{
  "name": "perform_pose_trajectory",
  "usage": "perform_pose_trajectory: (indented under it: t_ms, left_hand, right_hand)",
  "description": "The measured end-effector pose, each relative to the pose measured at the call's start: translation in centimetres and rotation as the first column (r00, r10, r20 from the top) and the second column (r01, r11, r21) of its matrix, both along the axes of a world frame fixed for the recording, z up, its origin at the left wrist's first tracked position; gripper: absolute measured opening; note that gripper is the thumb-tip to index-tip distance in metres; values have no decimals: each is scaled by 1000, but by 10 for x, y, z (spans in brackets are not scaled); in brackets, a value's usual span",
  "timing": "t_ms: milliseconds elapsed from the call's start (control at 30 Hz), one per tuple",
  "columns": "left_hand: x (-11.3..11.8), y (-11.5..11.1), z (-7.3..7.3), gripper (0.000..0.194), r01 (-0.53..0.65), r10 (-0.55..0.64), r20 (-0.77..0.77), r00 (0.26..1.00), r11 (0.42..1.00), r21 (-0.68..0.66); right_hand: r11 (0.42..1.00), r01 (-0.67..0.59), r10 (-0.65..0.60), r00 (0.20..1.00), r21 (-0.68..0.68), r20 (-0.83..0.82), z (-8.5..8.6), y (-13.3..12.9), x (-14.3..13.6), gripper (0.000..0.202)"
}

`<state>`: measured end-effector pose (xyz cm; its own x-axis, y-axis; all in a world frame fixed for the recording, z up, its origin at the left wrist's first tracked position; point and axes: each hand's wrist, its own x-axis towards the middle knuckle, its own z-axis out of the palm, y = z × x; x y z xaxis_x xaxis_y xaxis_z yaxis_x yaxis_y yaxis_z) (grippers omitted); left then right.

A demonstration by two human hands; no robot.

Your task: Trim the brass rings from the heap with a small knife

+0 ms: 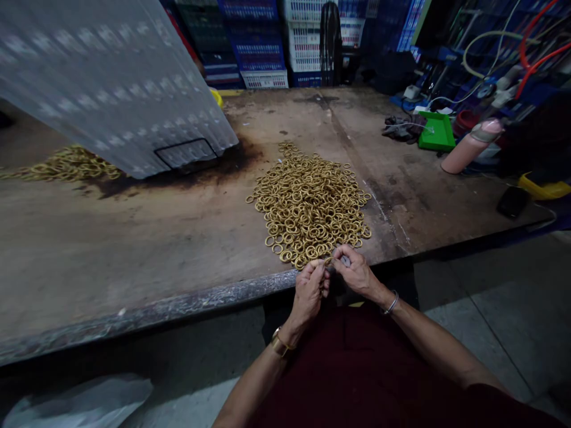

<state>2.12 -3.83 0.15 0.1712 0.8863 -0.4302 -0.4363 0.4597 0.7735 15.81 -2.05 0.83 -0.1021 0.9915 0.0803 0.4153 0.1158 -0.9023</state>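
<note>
A large heap of brass-coloured rings point(314, 202) lies on the wooden table point(147, 238), close to its front edge. Just in front of the heap, my left hand point(309, 288) pinches one side of a single brass ring point(329, 260). The fingers of my right hand point(354, 272) are closed on the ring's other side. A small grey round piece point(345, 260) shows at my right fingers; I cannot make out what it is. Both hands are close together over the table's edge.
Left of the heap stands a tall translucent ribbed panel point(120, 83), with more rings point(71, 163) beside it. At the right are a pink bottle point(471, 145), a green tray point(437, 131) and a black object point(513, 202). Stacked crates point(254, 35) stand behind the table.
</note>
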Motion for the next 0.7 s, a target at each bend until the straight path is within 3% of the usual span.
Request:
perform_pose_trajectory:
  t_ms: [100,267,467,700]
  left_hand:
    - [-1,1,-1,42,-12,13,-29,999,999,34]
    - [-4,1,-7,37,64,-56,-92,994,994,89]
    - [-6,-2,-6,36,139,-87,-268,959,974,181]
    - [-6,1,1,40,179,-179,-19,984,984,17]
  right_hand:
    - [1000,-9,9,1000,-16,-22,-4,-1,-1,11]
    - [998,-11,9,1000,-66,-26,-6,-2,-2,12]
    - [995,-15,15,1000,-102,-1,-4,1,-4,19]
    - [977,-7,-1,999,-212,-34,-1,2,-4,22]
